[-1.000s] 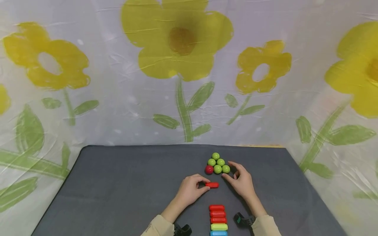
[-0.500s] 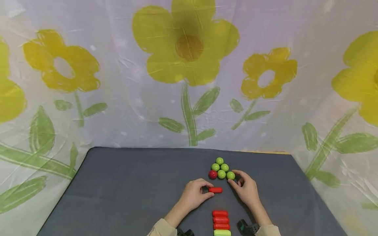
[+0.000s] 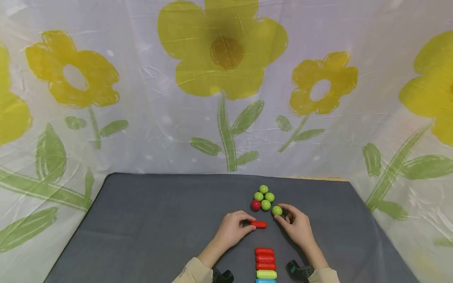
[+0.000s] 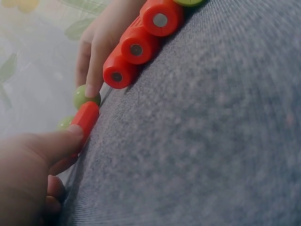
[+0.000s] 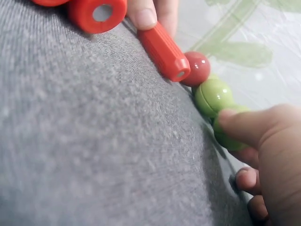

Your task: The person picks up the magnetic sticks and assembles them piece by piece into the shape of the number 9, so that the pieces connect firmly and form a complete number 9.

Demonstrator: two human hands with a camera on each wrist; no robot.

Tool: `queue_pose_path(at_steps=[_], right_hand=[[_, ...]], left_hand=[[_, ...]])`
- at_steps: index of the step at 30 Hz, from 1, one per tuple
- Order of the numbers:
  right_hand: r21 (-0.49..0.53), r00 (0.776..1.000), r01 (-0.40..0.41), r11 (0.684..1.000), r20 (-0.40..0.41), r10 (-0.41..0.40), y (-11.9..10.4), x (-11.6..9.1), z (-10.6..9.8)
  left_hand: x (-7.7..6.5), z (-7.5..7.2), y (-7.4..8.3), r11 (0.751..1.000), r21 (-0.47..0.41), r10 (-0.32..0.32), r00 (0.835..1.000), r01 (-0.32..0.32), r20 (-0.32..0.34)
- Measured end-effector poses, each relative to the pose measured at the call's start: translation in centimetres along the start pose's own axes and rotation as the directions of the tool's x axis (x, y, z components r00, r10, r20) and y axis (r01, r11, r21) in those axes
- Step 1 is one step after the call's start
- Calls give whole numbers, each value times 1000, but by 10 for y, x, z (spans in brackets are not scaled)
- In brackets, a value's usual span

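My left hand (image 3: 231, 228) pinches a red magnetic rod (image 3: 258, 225) between thumb and fingers, low over the dark cloth. In the right wrist view a small silver disc shows at the free end of that red rod (image 5: 164, 52). With thumb and forefinger my right hand (image 3: 296, 225) pinches a shiny green ball (image 3: 277, 210). Just behind both hands, a red ball (image 3: 255, 205) and several green balls (image 3: 266, 204) sit grouped together. The held green ball stands slightly apart from this group in the head view.
Nearer my body, a column of rods lies side by side: several red rods (image 3: 265, 259), a yellow-green rod (image 3: 266, 274) and a blue rod (image 3: 266, 281). The dark cloth (image 3: 152, 232) covers the table, and a flowered sheet (image 3: 155, 118) hangs behind its back edge.
My right hand has taken hold of the front right green ball and drawn it away from the group, toward me. My left hand keeps its pinch on the red rod, nearly still.
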State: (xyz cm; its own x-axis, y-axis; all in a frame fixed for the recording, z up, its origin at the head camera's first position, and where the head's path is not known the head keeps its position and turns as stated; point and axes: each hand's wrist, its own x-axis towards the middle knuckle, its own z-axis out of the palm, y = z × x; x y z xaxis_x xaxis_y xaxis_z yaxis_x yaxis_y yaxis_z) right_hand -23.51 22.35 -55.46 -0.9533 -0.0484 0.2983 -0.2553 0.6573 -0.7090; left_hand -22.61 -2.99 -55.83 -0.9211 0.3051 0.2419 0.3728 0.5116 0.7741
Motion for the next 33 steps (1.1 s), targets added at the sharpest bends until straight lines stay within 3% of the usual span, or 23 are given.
queue_pose_path(at_steps=[9, 23, 29, 33], right_hand=[[48, 990, 44, 998, 133, -50, 0, -7, -4], [80, 982, 71, 994, 170, -84, -2, -17, -2], [74, 973, 165, 983, 150, -175, -2, -18, -1], [72, 969, 184, 980, 153, -193, -1, -18, 0]], left_hand=[[-1, -2, 0, 999, -42, -22, 1000, 22, -5], [1, -2, 3, 999, -37, -24, 1000, 24, -6], [0, -3, 4, 999, -36, -19, 1000, 18, -9], [0, -2, 4, 999, -34, -17, 1000, 16, -9]])
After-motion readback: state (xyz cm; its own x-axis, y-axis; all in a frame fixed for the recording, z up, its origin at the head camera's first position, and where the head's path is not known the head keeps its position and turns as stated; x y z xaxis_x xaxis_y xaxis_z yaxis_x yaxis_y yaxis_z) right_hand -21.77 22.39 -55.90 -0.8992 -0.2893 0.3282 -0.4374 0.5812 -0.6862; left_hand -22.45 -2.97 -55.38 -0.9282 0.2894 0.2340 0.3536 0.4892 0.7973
